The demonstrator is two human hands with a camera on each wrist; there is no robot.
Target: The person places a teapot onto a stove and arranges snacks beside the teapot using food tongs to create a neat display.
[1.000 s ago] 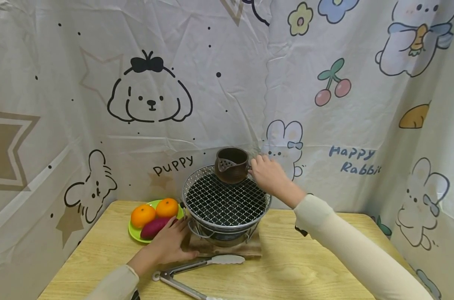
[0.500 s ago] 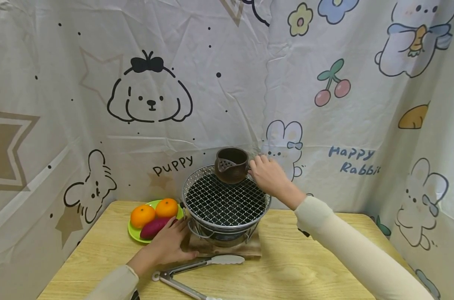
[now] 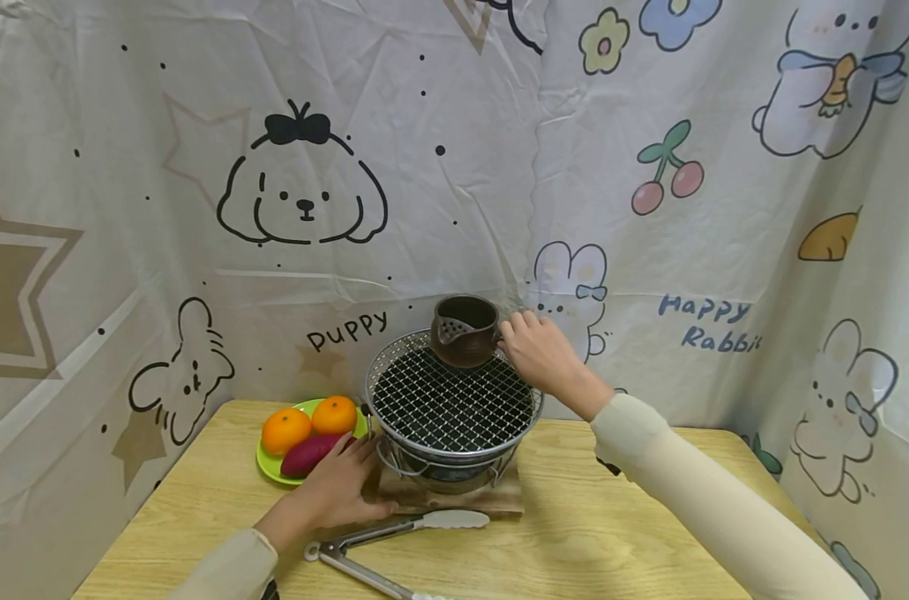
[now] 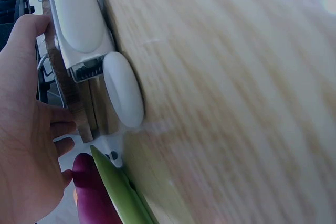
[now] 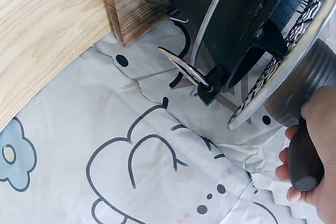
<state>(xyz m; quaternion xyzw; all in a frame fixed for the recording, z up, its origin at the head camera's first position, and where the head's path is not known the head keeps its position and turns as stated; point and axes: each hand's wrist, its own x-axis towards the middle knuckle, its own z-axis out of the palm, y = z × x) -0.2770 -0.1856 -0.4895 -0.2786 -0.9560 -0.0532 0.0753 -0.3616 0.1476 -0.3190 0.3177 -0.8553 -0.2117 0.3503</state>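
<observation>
A dark brown teapot with a side handle, strainer holes at its spout and no lid stands upright at the back of the round wire grill grate. My right hand grips its handle, fingers wrapped round it in the right wrist view. The pot's base is at the grate, largely hidden by the rim. My left hand lies at the left corner of the wooden board under the grill, fingers spread and thumb along the front edge. In the left wrist view its fingers touch the board.
A green plate with two oranges and a purple sweet potato stands left of the grill. Spread tongs lie in front. A printed cloth hangs close behind the table.
</observation>
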